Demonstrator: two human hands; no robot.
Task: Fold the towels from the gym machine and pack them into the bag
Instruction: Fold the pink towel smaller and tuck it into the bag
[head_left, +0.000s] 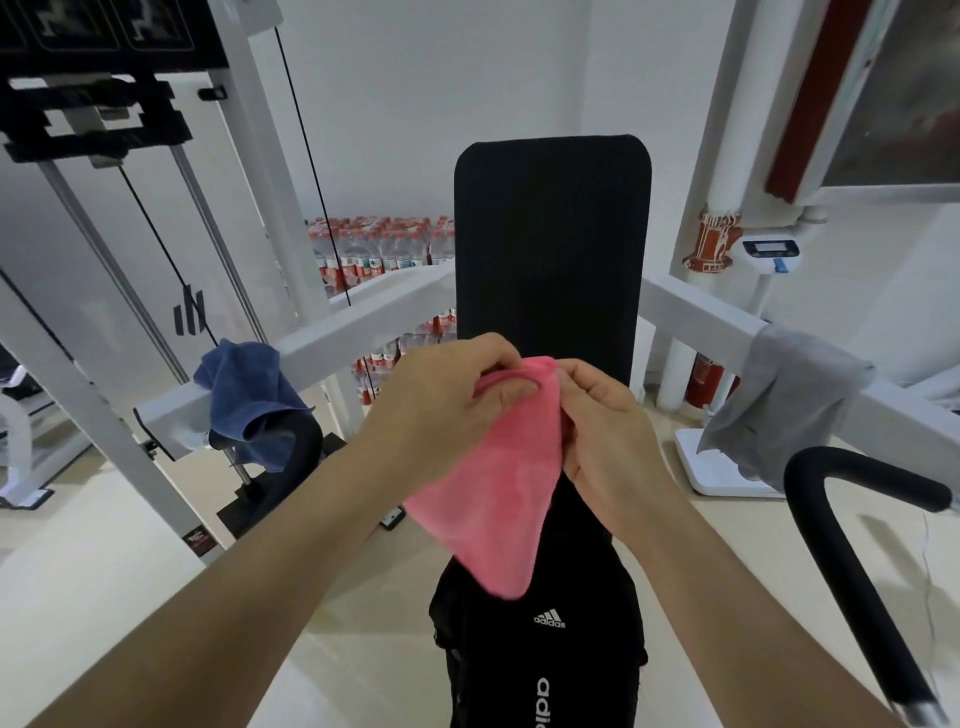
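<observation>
A pink towel (506, 493) hangs in a loose triangle in front of the black back pad (550, 234) of the gym machine. My left hand (447, 400) and my right hand (602, 431) both pinch its top edge, close together. Below it stands a black bag (540, 654) with white lettering on the seat. A blue towel (249, 400) is draped over the machine's left white arm. A grey towel (784, 405) hangs over the right white arm.
White machine frame bars (363, 322) run left and right of the pad. A weight stack and cables (104, 119) stand at the left. Black padded handles (841, 499) curve at the right and lower left. Packs of water bottles (384, 249) sit behind, and a white scale (727, 467) on the floor.
</observation>
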